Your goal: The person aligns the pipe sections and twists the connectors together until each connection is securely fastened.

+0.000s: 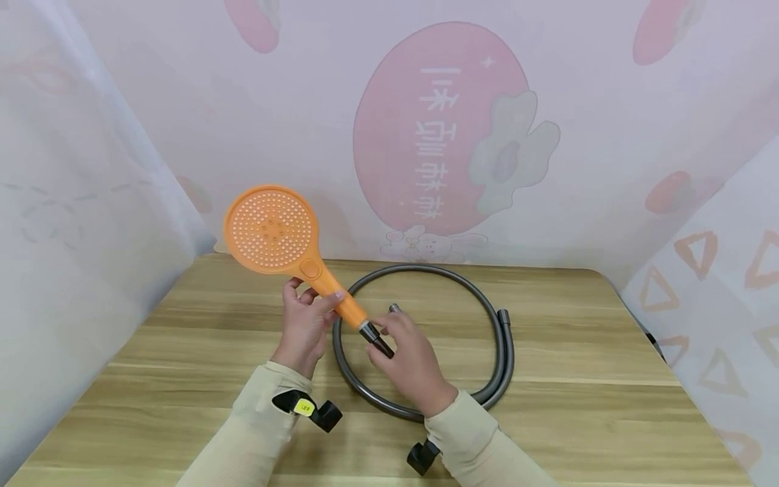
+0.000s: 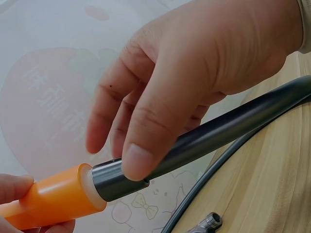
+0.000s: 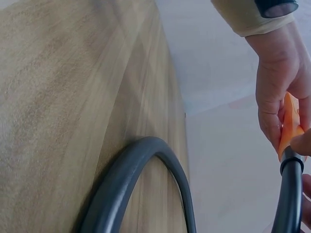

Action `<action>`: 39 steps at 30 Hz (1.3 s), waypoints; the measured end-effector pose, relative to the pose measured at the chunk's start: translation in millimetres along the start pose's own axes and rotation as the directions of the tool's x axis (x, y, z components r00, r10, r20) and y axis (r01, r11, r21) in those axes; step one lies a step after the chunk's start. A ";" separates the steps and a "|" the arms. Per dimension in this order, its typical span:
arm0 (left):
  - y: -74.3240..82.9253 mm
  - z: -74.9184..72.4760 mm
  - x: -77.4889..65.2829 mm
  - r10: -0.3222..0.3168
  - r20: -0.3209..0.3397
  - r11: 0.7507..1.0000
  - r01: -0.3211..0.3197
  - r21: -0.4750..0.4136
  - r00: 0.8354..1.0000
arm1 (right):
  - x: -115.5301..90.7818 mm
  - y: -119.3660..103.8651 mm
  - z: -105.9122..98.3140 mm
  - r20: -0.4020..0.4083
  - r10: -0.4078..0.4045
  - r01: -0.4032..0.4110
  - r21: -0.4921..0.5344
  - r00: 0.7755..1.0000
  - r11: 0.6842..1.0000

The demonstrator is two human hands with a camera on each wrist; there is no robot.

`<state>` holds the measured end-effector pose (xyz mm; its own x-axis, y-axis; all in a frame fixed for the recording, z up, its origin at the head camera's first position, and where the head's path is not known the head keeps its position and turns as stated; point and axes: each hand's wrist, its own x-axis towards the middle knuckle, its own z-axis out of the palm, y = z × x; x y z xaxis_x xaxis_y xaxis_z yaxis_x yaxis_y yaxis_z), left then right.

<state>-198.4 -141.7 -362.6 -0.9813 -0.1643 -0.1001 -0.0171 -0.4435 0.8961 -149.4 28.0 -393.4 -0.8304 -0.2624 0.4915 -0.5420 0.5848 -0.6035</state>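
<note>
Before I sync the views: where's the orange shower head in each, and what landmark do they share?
Head: orange shower head left of centre, raised in the left hand.
Left wrist: bottom-left corner, only the lower end of its handle.
Right wrist: right edge, about mid-height, a strip of handle partly hidden by the left hand.
Shared landmark: the dark collar at the handle's end, visible in all three.

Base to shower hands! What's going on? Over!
Left hand grips orange shower head. Right hand at hose connector. Connector meets handle. Nothing visibly blocking. Over.
</note>
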 end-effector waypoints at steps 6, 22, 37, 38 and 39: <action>0.3 0.1 -0.8 0.000 0.004 1.000 0.000 -0.005 1.000 | -1.7 -0.1 2.4 -0.024 -0.030 0.029 -0.043 0.999 0.999; -0.4 1.0 0.4 0.003 0.004 1.000 -0.003 -0.015 1.000 | -1.6 1.6 8.5 -0.049 0.013 -0.018 -0.107 0.999 0.994; -1.1 0.7 -0.3 0.012 0.012 1.000 -0.012 -0.028 1.000 | -1.3 -0.4 6.3 0.000 0.054 -0.054 -0.066 0.999 0.996; -0.7 0.5 -0.6 0.012 0.013 1.000 -0.012 -0.024 1.000 | -1.4 -0.5 6.3 0.006 0.060 -0.060 -0.061 0.998 0.996; -0.3 0.4 -0.9 0.011 0.013 1.000 -0.011 -0.020 1.000 | -1.5 -0.3 6.5 0.010 0.065 -0.064 -0.056 0.998 0.996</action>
<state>-197.6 -141.1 -362.7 -0.9838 -0.1580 -0.0842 -0.0022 -0.4594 0.8882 -148.8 23.2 -398.0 -0.8652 -0.2319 0.4447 -0.4794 0.6429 -0.5974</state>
